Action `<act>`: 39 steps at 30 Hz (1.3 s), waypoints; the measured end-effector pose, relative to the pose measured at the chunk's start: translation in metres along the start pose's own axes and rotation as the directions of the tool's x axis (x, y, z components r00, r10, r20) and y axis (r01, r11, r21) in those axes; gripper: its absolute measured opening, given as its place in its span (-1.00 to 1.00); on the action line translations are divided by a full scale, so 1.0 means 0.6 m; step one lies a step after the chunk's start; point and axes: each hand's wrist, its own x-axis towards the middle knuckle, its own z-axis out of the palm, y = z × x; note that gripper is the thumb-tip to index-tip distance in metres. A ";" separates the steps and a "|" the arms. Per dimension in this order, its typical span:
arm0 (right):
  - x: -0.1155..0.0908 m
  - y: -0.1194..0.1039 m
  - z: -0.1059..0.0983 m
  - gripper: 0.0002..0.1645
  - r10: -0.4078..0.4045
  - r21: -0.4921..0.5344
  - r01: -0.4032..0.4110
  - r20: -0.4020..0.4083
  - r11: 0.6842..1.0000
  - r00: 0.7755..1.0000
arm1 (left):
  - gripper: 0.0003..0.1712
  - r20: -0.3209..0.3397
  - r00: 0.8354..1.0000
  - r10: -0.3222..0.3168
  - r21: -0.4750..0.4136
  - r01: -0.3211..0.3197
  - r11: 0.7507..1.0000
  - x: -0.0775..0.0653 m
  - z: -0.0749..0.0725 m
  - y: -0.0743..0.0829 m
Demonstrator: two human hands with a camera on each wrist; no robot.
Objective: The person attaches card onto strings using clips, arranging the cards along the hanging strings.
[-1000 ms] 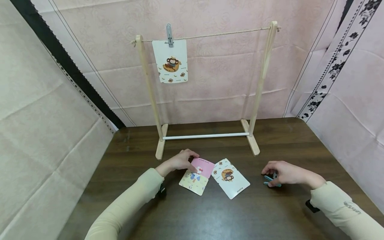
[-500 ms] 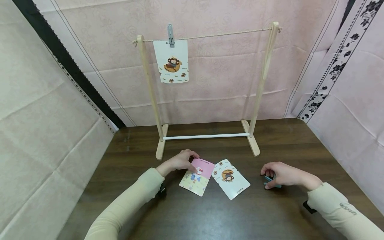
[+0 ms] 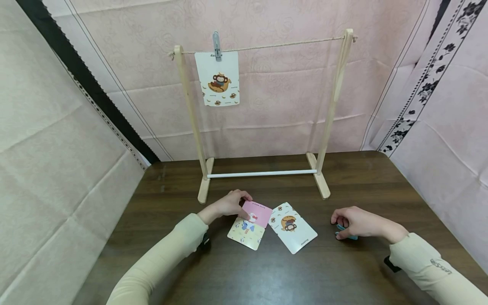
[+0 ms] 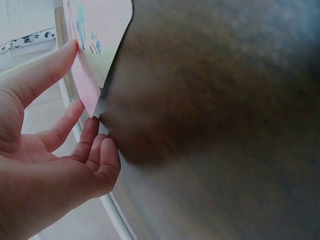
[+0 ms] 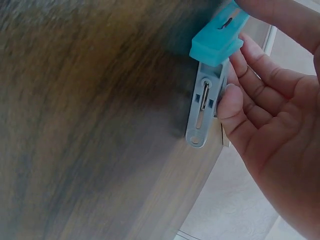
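My left hand (image 3: pixel 228 204) pinches the edge of a pink and yellow cartoon card (image 3: pixel 244 235) lying on the table, left of centre. In the left wrist view the thumb is on the card's printed face, with fingertips at its pink end. Touching its right corner, a white monkey card (image 3: pixel 299 237) lies on the table. Farther right, my right hand (image 3: pixel 360 222) holds a teal clothespin (image 5: pixel 215 42) between thumb and fingers. Just beneath that one, a grey clothespin (image 5: pixel 196 122) lies against the curled fingers; whether they grip it I cannot tell.
Behind the cards stands a wooden rack (image 3: pixel 333 101) with a cord (image 3: pixel 289 43) strung across its top. A grey clothespin (image 3: pixel 216 44) fastens a second monkey card (image 3: pixel 219 70) to the cord near the left post. Pale cloth (image 3: pixel 274 97) surrounds the brown table (image 3: pixel 263 279).
My right hand has shifted slightly left and turned a little over the clothespins, its fingers now covering more of them. The left hand and the cards have barely moved.
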 end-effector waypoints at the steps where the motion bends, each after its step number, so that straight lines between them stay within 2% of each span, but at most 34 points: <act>1: -0.001 0.000 -0.001 -0.59 -0.001 -0.001 0.001 -0.001 1.000 1.000 | -0.39 -0.001 1.000 0.002 -0.003 -0.002 1.000 0.001 0.000 0.001; 6: -0.002 0.000 -0.005 -0.62 0.003 0.006 -0.003 -0.018 1.000 1.000 | -0.38 -0.001 1.000 0.019 -0.024 -0.019 1.000 0.004 -0.002 0.001; 15: -0.003 -0.009 -0.007 -0.65 -0.015 -0.010 0.014 -0.044 1.000 0.999 | -0.40 -0.010 0.999 0.038 -0.055 -0.039 0.998 -0.005 -0.012 0.004; 21: -0.005 -0.012 -0.019 -0.66 -0.028 -0.031 0.026 -0.059 0.999 0.998 | -0.34 -0.044 0.999 0.005 -0.051 -0.007 0.999 -0.008 -0.015 0.003; 27: -0.006 -0.009 -0.023 -0.70 -0.063 -0.044 0.060 -0.075 0.997 0.995 | -0.29 -0.078 0.997 -0.022 -0.085 0.015 0.996 -0.013 -0.017 0.003; 39: -0.001 -0.014 -0.033 -0.69 -0.064 -0.045 0.059 -0.112 0.997 0.992 | -0.32 -0.106 0.994 -0.010 -0.114 -0.002 0.994 -0.018 -0.031 -0.001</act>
